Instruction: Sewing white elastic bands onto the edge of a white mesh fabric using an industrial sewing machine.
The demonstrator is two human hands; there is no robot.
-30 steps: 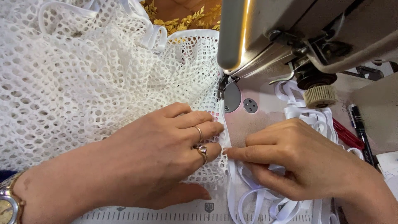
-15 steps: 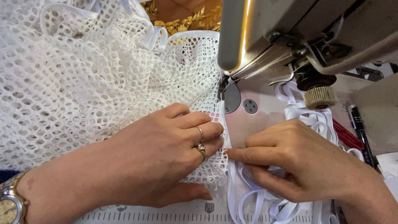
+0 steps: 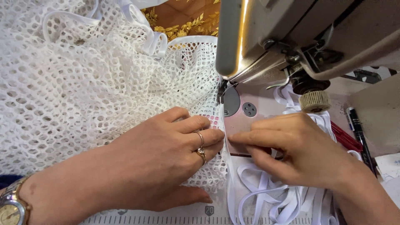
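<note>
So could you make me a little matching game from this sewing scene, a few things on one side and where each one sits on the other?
Things:
1. white net fabric
2. white tape
3. ribbed knob
4. wristwatch

Places:
A. lower left corner, on the wrist
B. under the left hand
C. on the sewing machine, above the right hand
D. in loose loops below the right hand

Pairs: 1-B, 2-D, 3-C, 4-A

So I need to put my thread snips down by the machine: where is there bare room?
Little. One bare patch is the machine bed around the needle plate, between the mesh fabric and the right hand. Everywhere else is crowded: left hand on the mesh, white tape heaped below, pens at right.
</note>
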